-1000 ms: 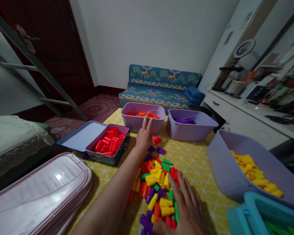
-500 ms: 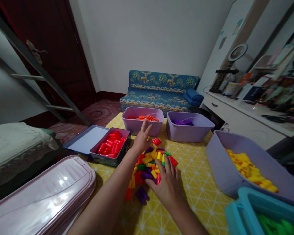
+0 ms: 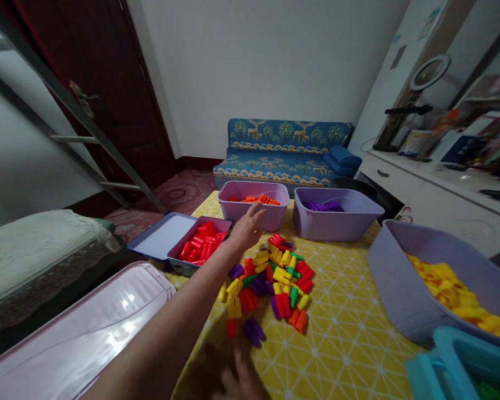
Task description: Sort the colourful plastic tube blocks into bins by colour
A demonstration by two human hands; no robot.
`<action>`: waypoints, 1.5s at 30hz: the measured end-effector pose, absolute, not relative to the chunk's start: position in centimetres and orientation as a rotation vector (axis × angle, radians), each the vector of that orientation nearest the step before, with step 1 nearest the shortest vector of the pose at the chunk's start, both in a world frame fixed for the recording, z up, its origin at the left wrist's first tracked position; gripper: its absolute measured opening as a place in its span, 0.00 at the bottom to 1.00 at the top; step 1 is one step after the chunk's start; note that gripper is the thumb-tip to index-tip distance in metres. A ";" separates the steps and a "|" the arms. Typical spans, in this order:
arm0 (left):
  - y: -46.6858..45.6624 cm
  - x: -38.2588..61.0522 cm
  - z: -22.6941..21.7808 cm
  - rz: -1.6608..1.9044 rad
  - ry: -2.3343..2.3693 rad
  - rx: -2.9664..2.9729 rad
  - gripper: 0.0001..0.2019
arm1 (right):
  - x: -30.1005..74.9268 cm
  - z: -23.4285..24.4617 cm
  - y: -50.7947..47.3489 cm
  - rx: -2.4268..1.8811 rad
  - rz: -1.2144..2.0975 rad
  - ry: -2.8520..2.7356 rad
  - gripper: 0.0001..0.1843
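Observation:
My left hand (image 3: 246, 228) reaches forward over the yellow tablecloth (image 3: 350, 333), its fingers stretched out just in front of the purple tub holding orange pieces (image 3: 270, 219). Below it lies a loose pile of coloured plastic pieces (image 3: 270, 283) in red, yellow, green, purple and orange. My right hand (image 3: 237, 378) shows only as blurred fingertips at the bottom edge, near the pile's close end.
A blue tin with red pieces (image 3: 200, 247) stands left, lid open. A second purple tub with purple pieces (image 3: 337, 222) sits at the back. A large tub of yellow pieces (image 3: 400, 300) and a teal bin (image 3: 454, 361) stand right. A pink case (image 3: 95, 333) lies left.
My right hand has pulled back from the pile to the bottom edge. The pile is spread more loosely. My left hand stays near the orange tub.

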State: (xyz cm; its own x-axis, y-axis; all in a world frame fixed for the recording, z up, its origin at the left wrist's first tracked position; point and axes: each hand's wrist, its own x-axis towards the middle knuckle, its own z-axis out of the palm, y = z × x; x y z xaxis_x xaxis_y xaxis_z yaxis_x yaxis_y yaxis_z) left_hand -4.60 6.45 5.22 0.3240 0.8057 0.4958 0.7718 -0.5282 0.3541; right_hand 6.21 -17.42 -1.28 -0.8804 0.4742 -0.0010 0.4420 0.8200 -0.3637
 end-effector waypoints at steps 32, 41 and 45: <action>0.0 -1.8 0.9 0.570 1.591 2.302 0.48 | 14.5 -1.8 -3.3 -1.521 0.405 -1.580 0.32; 4.8 -1.9 -1.9 1.160 1.567 1.819 0.20 | 16.6 -0.3 3.7 -1.549 0.234 -1.389 0.18; 4.4 -2.1 -2.7 1.259 1.465 1.751 0.20 | 17.8 -1.5 5.5 -1.720 0.126 -1.513 0.19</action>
